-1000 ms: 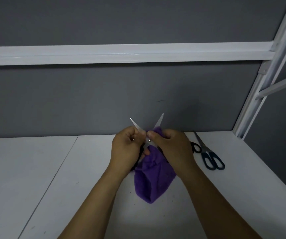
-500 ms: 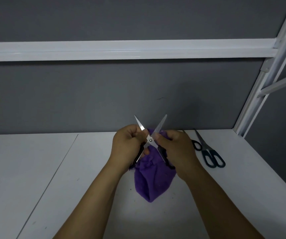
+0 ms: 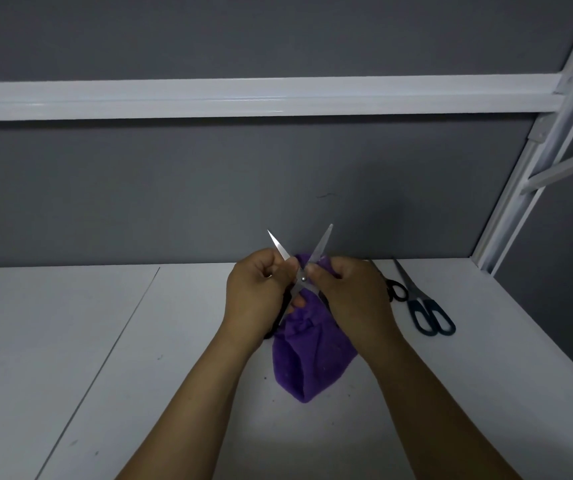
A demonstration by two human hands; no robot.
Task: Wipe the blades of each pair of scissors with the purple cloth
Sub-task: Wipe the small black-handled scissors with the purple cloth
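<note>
Grey wall (image 3: 174,188) and a white tabletop (image 3: 70,341) take up most of the head view. The purple cloth (image 3: 312,358) hangs in a loose fold just above the tabletop, and its top is bunched up between the hands.

The left hand (image 3: 257,296), at the cloth's upper left, is curled round the near half of the open scissors (image 3: 302,279), with a black handle showing beneath the palm. The right hand (image 3: 354,299), at the cloth's upper right, pinches the bunched top against the base of the right blade (image 3: 323,241).

A second ago that hand and the cloth covered the pivot and the blade above it. Now the pivot shows bare and both blades stand out in a longer V above the cloth, the left blade (image 3: 278,245) touching no cloth. The cloth seems to have been drawn back to the blade's root, probably to start another stroke toward the tip. This pair looks only part done.

A blue-handled pair (image 3: 430,315) lies on the tabletop well to the right of the cloth. A black handle loop (image 3: 397,292) peeps out nearer the cloth, behind the right hand. Both appear still to be wiped.
</note>
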